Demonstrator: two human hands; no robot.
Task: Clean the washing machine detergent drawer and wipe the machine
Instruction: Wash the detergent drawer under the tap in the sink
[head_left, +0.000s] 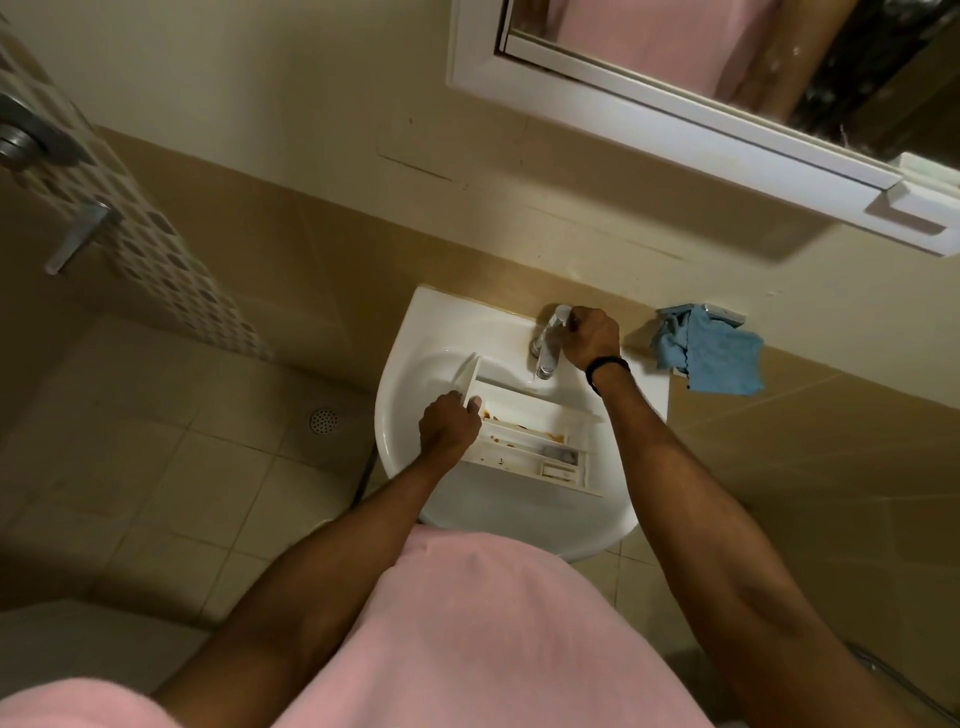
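The tiled floor (171, 467) fills the nine o'clock side of your view, and the beige wall (311, 208) runs across the top. A white-framed mirror (675, 119) hangs at one o'clock. Your pink shirt (467, 623) covers the six o'clock edge.

Straight ahead of you is the white sink (519, 514), fixed against the wall. The drawer (524, 415) lies across its basin, running from ten o'clock to four o'clock, with the far end reaching out over the rim. It is long, white plastic, split by lengthwise walls into narrow channels. Its flat front panel stands up at the ten o'clock end. Brown spots and smears sit along the middle channels, and a small grey insert fills the four o'clock end of one channel.

A blue cloth (711, 353) hangs on a wall holder at three o'clock of the sink, well apart from the drawer.

Your left hand (448, 428) grasps the drawer just behind the front panel, fingers curled over its near wall. Your right hand (589, 338) is wrapped round the lever of the tap (545, 348) at twelve o'clock of the basin, whose spout points down over the drawer's far side. A round floor drain (324, 421) lies at nine o'clock of the sink. A black wristband (605, 368) circles your right wrist.
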